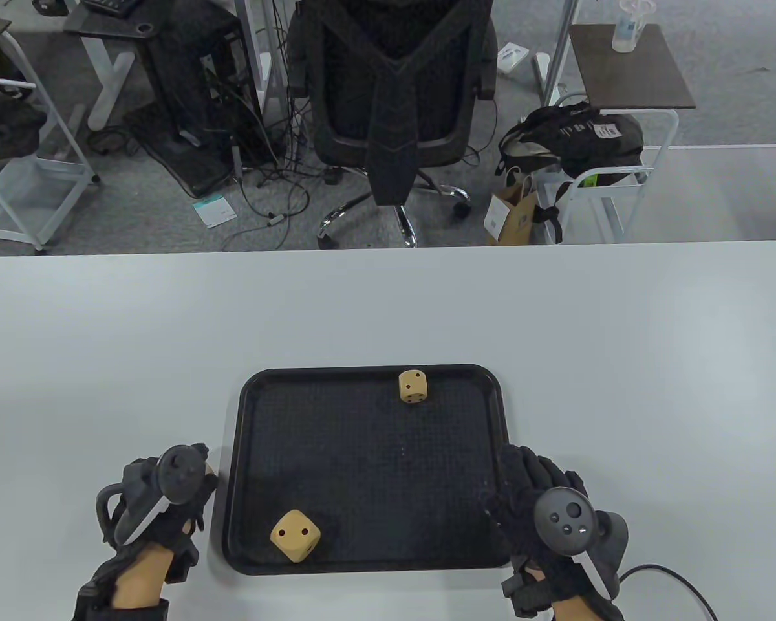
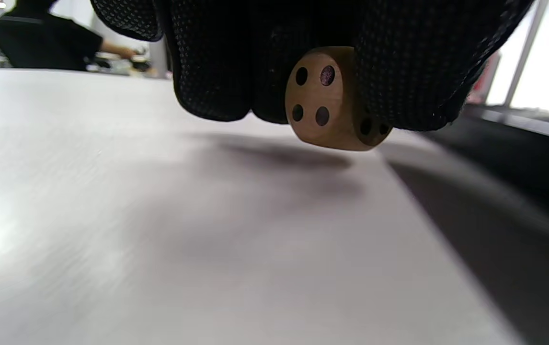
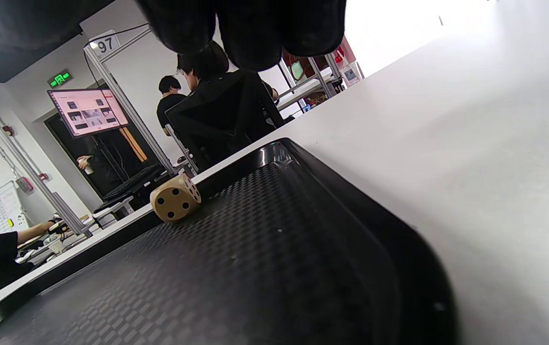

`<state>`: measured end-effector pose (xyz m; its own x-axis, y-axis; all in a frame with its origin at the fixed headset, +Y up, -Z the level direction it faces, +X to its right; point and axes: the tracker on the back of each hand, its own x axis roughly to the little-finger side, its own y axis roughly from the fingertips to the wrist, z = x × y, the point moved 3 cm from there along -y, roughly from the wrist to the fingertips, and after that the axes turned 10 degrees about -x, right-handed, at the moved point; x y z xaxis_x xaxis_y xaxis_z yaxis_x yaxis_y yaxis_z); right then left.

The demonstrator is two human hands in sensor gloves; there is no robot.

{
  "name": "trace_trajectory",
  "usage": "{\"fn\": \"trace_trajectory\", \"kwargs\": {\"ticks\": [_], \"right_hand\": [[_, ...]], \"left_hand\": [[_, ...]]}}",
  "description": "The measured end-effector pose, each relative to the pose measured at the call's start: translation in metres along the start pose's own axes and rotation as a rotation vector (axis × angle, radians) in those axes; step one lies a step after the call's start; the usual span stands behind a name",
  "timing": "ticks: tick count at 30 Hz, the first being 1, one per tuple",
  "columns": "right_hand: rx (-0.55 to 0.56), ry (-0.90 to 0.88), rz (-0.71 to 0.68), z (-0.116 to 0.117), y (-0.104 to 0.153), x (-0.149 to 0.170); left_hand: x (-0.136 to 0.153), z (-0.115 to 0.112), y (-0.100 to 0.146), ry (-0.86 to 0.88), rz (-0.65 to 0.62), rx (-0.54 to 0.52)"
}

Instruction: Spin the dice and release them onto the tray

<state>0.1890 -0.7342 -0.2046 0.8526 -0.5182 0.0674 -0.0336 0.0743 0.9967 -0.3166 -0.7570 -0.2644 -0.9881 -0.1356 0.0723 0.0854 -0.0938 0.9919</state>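
Observation:
A black tray [image 1: 244,420] lies on the white table. One wooden die [image 1: 412,387] sits by its far rim, also seen in the right wrist view as the die [image 3: 175,197]. A second die [image 1: 295,535] rests near the front left corner, turned diagonally. My left hand [image 1: 180,482] hovers just left of the tray. Its gloved fingers [image 2: 207,67] pinch a third die [image 2: 325,103] a little above the table. My right hand [image 1: 520,475] hangs over the tray's right rim [image 3: 399,249] with straight fingers [image 3: 255,28], holding nothing.
The table's far edge [image 1: 388,249] runs behind the tray, with an office chair [image 1: 394,97], carts and cables on the floor beyond. A cable [image 1: 672,576] trails from my right wrist. People stand in the background of the right wrist view.

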Motion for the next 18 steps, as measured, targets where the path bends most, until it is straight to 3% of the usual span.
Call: {"fn": "trace_trajectory", "kwargs": {"ticks": [7,13,17,18], "right_hand": [[0.002,0.001,0.000,0.000,0.000,0.000],[0.003,0.009,0.000,0.000,0.001,0.000],[0.001,0.011,-0.001,0.001,0.001,0.000],[0.000,0.012,-0.002,0.001,0.001,-0.001]], "left_hand": [[-0.052,0.034,0.007,0.102,-0.153,-0.047],[-0.111,0.026,0.010,0.032,-0.309,0.112],[-0.137,0.009,0.005,-0.064,-0.327,0.268],[-0.143,0.001,0.004,-0.094,-0.325,0.350]]}}
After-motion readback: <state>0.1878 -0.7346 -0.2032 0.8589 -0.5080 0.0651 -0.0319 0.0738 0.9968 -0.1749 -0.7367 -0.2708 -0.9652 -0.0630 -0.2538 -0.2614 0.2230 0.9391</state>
